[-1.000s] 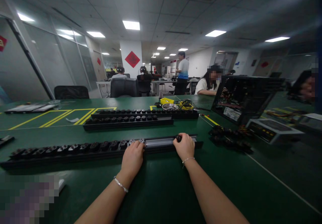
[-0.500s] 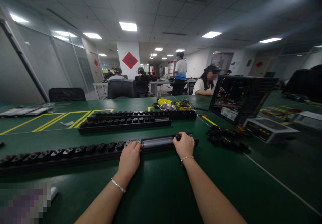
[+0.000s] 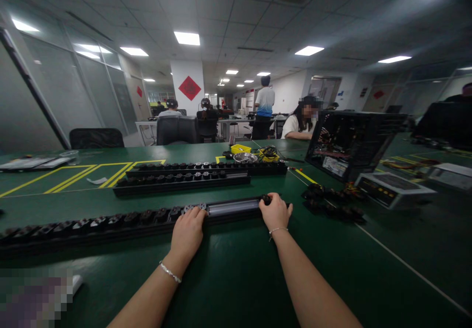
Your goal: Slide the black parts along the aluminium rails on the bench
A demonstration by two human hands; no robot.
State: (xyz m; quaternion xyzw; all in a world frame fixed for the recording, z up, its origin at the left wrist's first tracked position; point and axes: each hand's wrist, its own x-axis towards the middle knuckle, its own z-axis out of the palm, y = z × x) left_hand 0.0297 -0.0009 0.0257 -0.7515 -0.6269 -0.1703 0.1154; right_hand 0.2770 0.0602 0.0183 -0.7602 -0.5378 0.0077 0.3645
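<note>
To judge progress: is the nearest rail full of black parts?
Partly: black parts line the rail up to the left hand; from there to the right hand it is bare.

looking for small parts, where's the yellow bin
In the head view the yellow bin sits mid-table, just behind the metal bowl, beyond the two far rails.

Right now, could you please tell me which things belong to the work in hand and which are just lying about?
In hand: near rail, left hand resting on it, right hand at a small black part on it.
Lying about: two far rails, open computer case, yellow tray, metal bowl, loose black parts.
</note>
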